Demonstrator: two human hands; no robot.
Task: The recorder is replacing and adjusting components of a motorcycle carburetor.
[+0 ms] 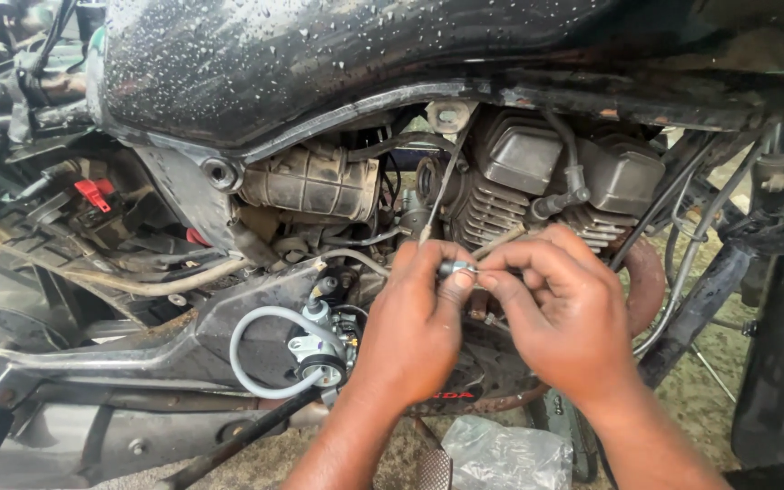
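Both hands pinch one small metal fitting (pixel 456 269) between fingertips, left hand (pixel 415 318) and right hand (pixel 560 313) meeting just in front of the engine (pixel 537 181), so a slip could drop it into the dirt (pixel 700 399) below the bike.

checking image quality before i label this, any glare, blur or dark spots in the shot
Head view: soft daylight with no hard shadows; pale glare and water drops on the black fuel tank; the hands, left and right, and the small metal part they pinch are fairly sharp; the frame's left edge is dark and the engine is dim.
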